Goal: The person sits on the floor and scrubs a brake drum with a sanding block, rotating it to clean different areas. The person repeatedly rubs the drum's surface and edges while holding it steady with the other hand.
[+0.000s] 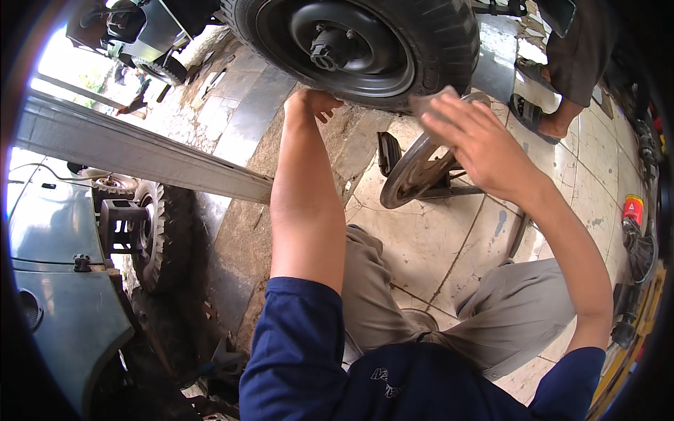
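Note:
My right hand [484,144] is blurred, its fingers lying along the upper rim of a worn round metal wheel [406,181]. A thin brownish-grey piece [437,102], like sandpaper or cloth, shows at its fingertips and seems pressed under them. The wheel stands tilted on a dark metal frame [449,191], with a black pedal-like plate [388,153] beside it. My left hand [314,104] reaches forward to the lower edge of a large black tyre [449,52] on a dark rim. Its fingers hang loosely bent and apart, with nothing visible in them.
Another person's sandalled foot [537,119] stands at the far right. A grey metal beam [140,140] slants in from the left, above a blue-grey vehicle body [63,309] and a knobbly tyre [165,238]. Along the right edge are a red can [632,209] and assorted parts.

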Motion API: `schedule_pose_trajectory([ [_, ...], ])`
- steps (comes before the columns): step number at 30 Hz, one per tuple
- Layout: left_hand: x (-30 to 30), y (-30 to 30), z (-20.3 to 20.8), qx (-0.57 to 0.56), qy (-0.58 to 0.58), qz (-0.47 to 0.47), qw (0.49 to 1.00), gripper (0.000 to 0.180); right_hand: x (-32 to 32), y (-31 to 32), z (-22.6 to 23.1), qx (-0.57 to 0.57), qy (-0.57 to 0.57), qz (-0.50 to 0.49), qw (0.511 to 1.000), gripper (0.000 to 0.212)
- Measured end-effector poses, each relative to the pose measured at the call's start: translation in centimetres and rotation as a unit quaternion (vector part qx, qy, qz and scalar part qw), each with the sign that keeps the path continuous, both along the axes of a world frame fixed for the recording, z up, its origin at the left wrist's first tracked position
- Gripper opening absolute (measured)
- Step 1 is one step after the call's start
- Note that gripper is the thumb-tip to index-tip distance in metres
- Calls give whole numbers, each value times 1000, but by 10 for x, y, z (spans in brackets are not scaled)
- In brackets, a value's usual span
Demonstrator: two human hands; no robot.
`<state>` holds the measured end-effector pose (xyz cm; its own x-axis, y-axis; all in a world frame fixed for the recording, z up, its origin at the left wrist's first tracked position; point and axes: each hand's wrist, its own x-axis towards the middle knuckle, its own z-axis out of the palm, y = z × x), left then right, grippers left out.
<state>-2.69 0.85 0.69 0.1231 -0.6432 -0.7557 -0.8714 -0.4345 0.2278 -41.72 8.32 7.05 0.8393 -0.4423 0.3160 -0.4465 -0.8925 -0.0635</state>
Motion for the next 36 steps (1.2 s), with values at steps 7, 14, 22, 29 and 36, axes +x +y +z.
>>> schedule_pose_trajectory([
  [7, 5, -4, -5, 3, 2, 26, 1000, 65, -7, -21, -14, 34, -95, -70, 992, 47],
  [14, 5, 1, 0, -13, 8, 24, 1000, 65, -11, -31, -10, 33, -53, -41, 997, 47],
  [22, 10, -4, -4, -21, 27, 19, 999, 68, -5, -17, -8, -34, -50, 23, 998, 46],
  [29, 18, -16, -20, -177, 30, 106, 978, 68, -6, -12, -3, -40, -25, -14, 999, 47],
  [36, 15, -30, -19, -273, 27, 31, 961, 47, -1, -6, -7, -15, -28, -116, 993, 44],
])
